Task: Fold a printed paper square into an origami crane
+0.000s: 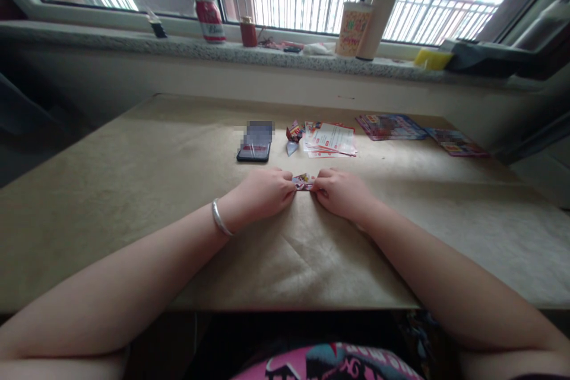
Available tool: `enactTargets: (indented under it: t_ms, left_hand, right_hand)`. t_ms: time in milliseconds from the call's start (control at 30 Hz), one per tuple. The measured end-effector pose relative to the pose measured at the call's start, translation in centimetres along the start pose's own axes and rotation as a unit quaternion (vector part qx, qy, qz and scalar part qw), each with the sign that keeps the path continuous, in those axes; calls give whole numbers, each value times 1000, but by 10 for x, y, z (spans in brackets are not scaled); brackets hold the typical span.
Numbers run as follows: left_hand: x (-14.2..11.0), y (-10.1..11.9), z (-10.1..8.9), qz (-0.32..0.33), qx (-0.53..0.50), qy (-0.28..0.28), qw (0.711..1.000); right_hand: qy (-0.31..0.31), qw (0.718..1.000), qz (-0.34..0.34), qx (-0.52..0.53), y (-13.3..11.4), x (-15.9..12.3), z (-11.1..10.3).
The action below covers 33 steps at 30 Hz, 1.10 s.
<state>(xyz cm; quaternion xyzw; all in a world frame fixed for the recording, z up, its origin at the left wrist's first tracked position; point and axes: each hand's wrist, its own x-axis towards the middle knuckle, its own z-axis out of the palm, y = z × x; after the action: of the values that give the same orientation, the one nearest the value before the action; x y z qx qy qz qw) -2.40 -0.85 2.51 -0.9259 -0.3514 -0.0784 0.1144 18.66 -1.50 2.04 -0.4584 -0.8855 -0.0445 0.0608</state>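
Observation:
Between my two hands lies a small piece of folded, colourfully printed paper [303, 182], low on the table. Its left end is pinched by the closed fingers of my left hand [269, 191], which has a silver bangle [219, 218] at the wrist. At the right end, the fingers of my right hand [341, 191] are closed on the same paper. Parts of the paper are hidden under the fingertips. Just beyond it sits a folded paper figure [294, 138] with a printed top and a pale pointed lower part.
A phone [255, 145] lies beyond my left hand. Loose printed sheets [332, 139] and stacks of colourful printed cards [392, 126] lie along the table's [133, 190] far side. On the granite sill [169, 46] stand a red can [209, 21], a red bottle [248, 32] and a patterned cup [353, 28].

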Motion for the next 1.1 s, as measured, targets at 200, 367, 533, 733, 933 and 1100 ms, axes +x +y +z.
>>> enactTargets:
  t_ms: [200, 367, 533, 733, 933, 1100]
  left_hand:
    - [1, 2, 4, 39, 13, 9, 999]
    - [0, 0, 3, 44, 11, 2, 999]
    - [-1, -7, 0, 66, 8, 5, 998]
    - [-2, -9, 3, 81, 12, 20, 996]
    - [-1, -7, 3, 77, 9, 31, 997]
    - [1, -6, 5, 83, 0, 35, 996]
  right_hand:
    - [-3, 1000, -4, -16, -2, 1, -2]
    - [3, 999, 0, 35, 7, -1, 1]
    - [9, 997, -3, 73, 11, -1, 3]
    - [6, 999, -13, 48, 10, -1, 0]
    - [-9, 999, -17, 39, 12, -4, -5]
    - [-17, 999, -12, 47, 14, -3, -5]
